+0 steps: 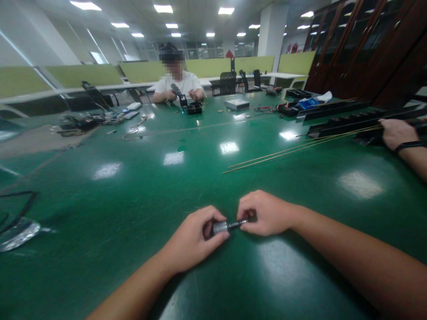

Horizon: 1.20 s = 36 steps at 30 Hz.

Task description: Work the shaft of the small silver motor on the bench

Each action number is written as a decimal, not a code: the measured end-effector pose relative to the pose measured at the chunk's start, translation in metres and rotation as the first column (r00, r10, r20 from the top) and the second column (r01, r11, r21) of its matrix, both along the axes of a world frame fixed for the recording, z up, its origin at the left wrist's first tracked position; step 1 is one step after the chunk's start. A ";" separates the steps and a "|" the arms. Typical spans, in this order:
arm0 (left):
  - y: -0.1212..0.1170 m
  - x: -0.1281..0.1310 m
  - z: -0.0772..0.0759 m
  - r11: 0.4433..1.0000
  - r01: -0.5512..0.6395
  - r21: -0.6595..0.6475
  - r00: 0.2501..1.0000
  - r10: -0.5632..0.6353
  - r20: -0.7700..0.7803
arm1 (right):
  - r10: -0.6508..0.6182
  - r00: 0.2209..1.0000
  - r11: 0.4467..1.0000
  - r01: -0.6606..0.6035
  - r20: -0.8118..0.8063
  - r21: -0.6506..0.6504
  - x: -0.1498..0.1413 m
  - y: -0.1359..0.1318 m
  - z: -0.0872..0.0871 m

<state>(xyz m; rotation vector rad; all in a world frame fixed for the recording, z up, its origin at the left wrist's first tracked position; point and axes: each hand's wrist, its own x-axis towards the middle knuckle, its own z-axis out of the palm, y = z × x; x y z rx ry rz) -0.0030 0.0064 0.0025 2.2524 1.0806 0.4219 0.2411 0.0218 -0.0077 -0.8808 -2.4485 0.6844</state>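
My left hand [193, 238] and my right hand [263, 213] meet low over the green table [140, 186]. Between them lies a small metal cylinder [220, 227] with a thin dark shaft [238, 223] sticking out of its right end. Fingers of my left hand curl around the silver body. Thumb and fingertips of my right hand pinch the far end of the shaft. Both hands rest close to the tabletop; how the part continues inside each hand is hidden.
Thin brass rods [300, 149] lie across the table toward the right, where another person's hand [398, 133] rests by long black rails [350, 124]. A person [178, 82] works at the far end. Cables [133, 131] and a foil bag [16, 233] lie left.
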 end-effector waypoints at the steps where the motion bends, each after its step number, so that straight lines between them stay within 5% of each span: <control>1: 0.000 0.000 0.000 1.000 0.000 -0.001 1.000 0.000 -0.001 | 0.001 1.000 1.000 -0.001 0.005 -0.004 0.001 0.000 0.001; 27: 0.001 0.002 0.000 1.000 -0.006 0.006 1.000 0.006 -0.010 | 0.001 0.995 0.978 0.020 0.103 -0.207 0.031 0.018 0.010; 33: 0.002 0.001 -0.003 1.000 -0.005 0.008 1.000 0.005 0.003 | -0.004 0.999 0.964 0.013 0.034 -0.265 0.016 0.011 0.005; 36: 0.002 0.001 -0.003 1.000 -0.016 0.001 0.999 0.016 0.029 | -0.037 0.999 0.981 0.031 -0.025 -0.193 0.005 0.008 0.001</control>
